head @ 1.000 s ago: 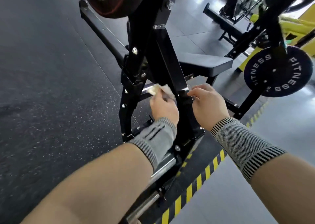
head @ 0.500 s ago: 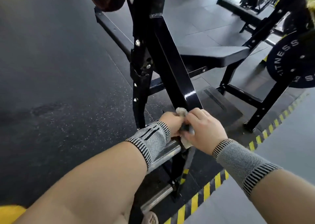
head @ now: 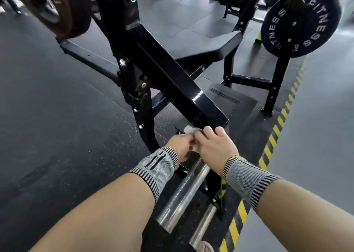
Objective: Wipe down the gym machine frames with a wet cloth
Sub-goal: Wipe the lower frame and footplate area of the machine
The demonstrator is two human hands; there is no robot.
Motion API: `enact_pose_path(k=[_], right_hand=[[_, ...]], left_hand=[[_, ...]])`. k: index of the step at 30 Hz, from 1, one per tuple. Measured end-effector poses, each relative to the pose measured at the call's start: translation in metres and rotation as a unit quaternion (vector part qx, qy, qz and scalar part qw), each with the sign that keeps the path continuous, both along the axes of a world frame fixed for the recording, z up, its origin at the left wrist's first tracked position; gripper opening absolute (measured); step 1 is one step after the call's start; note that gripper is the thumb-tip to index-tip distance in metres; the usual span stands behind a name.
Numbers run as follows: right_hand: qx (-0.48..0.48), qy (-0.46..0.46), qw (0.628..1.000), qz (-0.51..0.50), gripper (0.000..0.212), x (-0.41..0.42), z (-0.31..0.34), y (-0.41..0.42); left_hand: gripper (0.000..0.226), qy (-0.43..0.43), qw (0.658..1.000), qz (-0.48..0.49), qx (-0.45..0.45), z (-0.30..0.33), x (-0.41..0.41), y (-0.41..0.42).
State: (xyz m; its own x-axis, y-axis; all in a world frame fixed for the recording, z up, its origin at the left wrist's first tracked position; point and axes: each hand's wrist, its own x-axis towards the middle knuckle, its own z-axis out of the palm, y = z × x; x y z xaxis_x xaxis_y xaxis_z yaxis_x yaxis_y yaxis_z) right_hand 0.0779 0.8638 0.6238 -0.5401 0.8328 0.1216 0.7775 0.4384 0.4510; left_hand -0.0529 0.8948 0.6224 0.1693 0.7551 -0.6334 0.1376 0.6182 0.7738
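A black gym machine frame (head: 172, 75) slants down from the top centre to its lower end near the floor. A small white cloth (head: 189, 130) is bunched at that lower end. My left hand (head: 180, 146) and my right hand (head: 215, 146) meet there, and both pinch the cloth between them. Most of the cloth is hidden by my fingers. Both wrists wear grey striped bands.
Two chrome pegs (head: 183, 192) stick out below my hands. A black padded bench (head: 206, 44) lies behind the frame. A black weight plate (head: 300, 21) hangs at the upper right, a dark red plate (head: 63, 8) at the upper left. Yellow-black hazard tape (head: 268, 146) edges the floor mat.
Both hands went down the slanted beam, from its middle to its lower end. The cloth, held by the left hand alone before, is now gripped by both hands.
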Motion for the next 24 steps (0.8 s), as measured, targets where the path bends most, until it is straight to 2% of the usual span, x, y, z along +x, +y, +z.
enact_pose_path(k=[3,4,6,8,10,12,14,15,17,18,19,20,22,24], right_hand=[[0.039,0.022,0.999,-0.026,0.008,-0.001,-0.001,-0.001],[0.057,0.026,0.997,-0.049,0.014,0.002,0.000,-0.007],[0.098,0.067,0.984,-0.131,0.023,0.008,-0.002,-0.021],[0.115,0.135,0.949,-0.261,0.014,0.007,-0.008,-0.034],[0.055,0.221,0.885,-0.406,0.020,-0.003,-0.016,-0.040],[-0.021,0.360,0.793,-0.491,0.026,-0.015,-0.024,-0.035],[-0.001,0.534,0.673,-0.511,0.024,-0.024,-0.029,-0.027],[0.016,0.586,0.630,-0.509,0.020,-0.027,-0.032,-0.023],[0.028,0.632,0.581,-0.512,0.019,-0.026,-0.039,-0.019],[0.021,0.634,0.577,-0.514,0.018,-0.025,-0.042,-0.020],[0.016,0.618,0.593,-0.516,0.016,-0.026,-0.045,-0.022],[0.015,0.582,0.631,-0.513,0.016,-0.028,-0.047,-0.025],[-0.004,0.481,0.732,-0.483,0.021,-0.033,-0.050,-0.029],[-0.023,0.399,0.803,-0.441,0.030,-0.033,-0.049,-0.029]], left_hand=[[0.012,0.010,0.997,-0.071,0.011,-0.006,-0.013,0.010],[0.009,-0.004,0.996,-0.091,0.009,-0.006,-0.016,0.012],[0.009,-0.019,0.990,-0.140,0.023,-0.003,-0.019,0.015],[0.010,-0.024,0.982,-0.181,0.044,-0.004,-0.020,0.018],[0.013,-0.019,0.977,-0.206,0.056,-0.008,-0.021,0.020],[0.014,-0.018,0.974,-0.218,0.054,-0.013,-0.019,0.020],[0.016,-0.009,0.972,-0.230,0.055,-0.018,-0.016,0.021],[0.018,-0.001,0.971,-0.232,0.059,-0.020,-0.014,0.021],[0.021,0.012,0.973,-0.219,0.073,-0.024,-0.007,0.022],[0.022,0.020,0.975,-0.207,0.079,-0.027,-0.004,0.022],[0.023,0.030,0.976,-0.199,0.086,-0.030,-0.001,0.022],[0.023,0.036,0.977,-0.188,0.091,-0.033,0.001,0.020],[0.017,0.045,0.983,-0.156,0.090,-0.037,0.004,0.015],[0.019,0.061,0.988,-0.114,0.081,-0.040,0.005,0.008]])
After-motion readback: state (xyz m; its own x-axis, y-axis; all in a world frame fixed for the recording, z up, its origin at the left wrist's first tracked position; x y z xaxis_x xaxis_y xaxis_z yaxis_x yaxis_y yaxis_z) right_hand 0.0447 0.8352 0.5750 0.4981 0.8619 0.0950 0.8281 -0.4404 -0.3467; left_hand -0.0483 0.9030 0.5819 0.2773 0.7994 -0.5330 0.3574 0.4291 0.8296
